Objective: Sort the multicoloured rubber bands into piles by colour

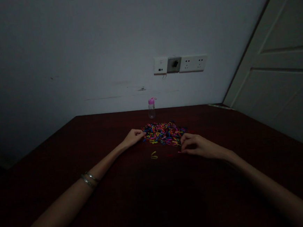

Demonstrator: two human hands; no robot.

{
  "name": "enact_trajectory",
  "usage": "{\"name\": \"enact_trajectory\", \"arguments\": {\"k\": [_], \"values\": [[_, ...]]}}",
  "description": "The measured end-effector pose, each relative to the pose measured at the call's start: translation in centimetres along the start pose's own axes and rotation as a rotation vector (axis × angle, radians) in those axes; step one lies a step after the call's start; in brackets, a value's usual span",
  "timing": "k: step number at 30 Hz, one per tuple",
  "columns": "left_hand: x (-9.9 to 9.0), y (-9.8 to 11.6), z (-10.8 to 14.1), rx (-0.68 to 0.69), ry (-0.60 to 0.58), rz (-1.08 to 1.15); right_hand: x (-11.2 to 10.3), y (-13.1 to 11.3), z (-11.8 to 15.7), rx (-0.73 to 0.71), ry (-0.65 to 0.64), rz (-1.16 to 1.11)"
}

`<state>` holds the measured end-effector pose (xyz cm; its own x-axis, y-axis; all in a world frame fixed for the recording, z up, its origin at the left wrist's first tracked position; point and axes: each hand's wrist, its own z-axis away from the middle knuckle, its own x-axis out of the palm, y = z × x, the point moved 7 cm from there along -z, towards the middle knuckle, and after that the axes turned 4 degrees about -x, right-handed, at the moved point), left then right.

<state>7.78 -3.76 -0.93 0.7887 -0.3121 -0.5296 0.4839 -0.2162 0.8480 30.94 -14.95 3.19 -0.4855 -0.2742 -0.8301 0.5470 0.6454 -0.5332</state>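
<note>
A pile of small multicoloured bands or clips (163,133) lies on the dark red table. At the pile's left edge is my left hand (134,137), its fingers closed together; what is between the fingertips, if anything, is too small to name. My right hand (200,145) rests at the pile's right edge, thumb and fingers pinched near a small pinkish piece whose shape I cannot make out. Apart from the pile, on the near side, lies a yellow piece (154,155), with a thin red one (170,155) to its right.
Behind the pile, a clear bottle with a pink lid (151,110) stands upright near the wall. The dark red table (102,122) meets a pale wall with sockets (192,64). A white panelled door (281,68) is at the right.
</note>
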Motion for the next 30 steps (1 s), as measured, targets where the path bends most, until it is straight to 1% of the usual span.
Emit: {"name": "enact_trajectory", "arguments": {"k": [3, 5, 8, 11, 13, 15, 17, 19, 21, 22, 25, 27, 30], "values": [[0.0, -0.1, -0.1, 0.012, -0.003, -0.007, 1.0, 0.3, -0.2, 0.013, -0.054, -0.005], [0.0, -0.1, -0.2, 0.027, 0.0, -0.017, 0.9, 0.5, -0.3, 0.03, -0.033, -0.003], [-0.1, -0.1, -0.2, 0.041, 0.005, -0.02, -0.4, 1.4, 0.1, 0.077, 0.08, 0.007], [-0.2, -0.1, -0.2, 0.038, 0.006, -0.011, -2.1, 3.1, 0.9, 0.138, 0.179, 0.033], [-0.3, -0.2, -0.1, 0.032, 0.018, -0.007, -2.7, 4.1, 1.3, 0.166, 0.202, 0.054], [-0.5, -0.1, -0.1, 0.022, 0.046, -0.004, -2.7, 4.7, 1.4, 0.177, 0.195, 0.062], [-0.6, 0.7, 0.0, 0.023, 0.087, 0.005, -2.4, 4.8, 1.3, 0.169, 0.176, 0.063], [-0.3, 2.4, 0.2, 0.048, 0.109, 0.005, -1.9, 4.7, 1.1, 0.154, 0.158, 0.068], [0.9, 4.9, 0.5, 0.107, 0.068, -0.032, -1.5, 4.7, 0.9, 0.15, 0.154, 0.077], [1.9, 6.3, 0.6, 0.143, 0.019, -0.064, -1.4, 4.7, 0.9, 0.155, 0.157, 0.085], [5.7, 9.8, 0.8, 0.248, -0.166, -0.209, -1.5, 4.9, 0.9, 0.169, 0.181, 0.111], [8.1, 11.2, 0.8, 0.315, -0.227, -0.321, -1.8, 4.9, 1.0, 0.164, 0.207, 0.123], [11.1, 12.1, 0.5, 0.389, -0.267, -0.476, -2.2, 4.9, 1.1, 0.15, 0.231, 0.141]]}}
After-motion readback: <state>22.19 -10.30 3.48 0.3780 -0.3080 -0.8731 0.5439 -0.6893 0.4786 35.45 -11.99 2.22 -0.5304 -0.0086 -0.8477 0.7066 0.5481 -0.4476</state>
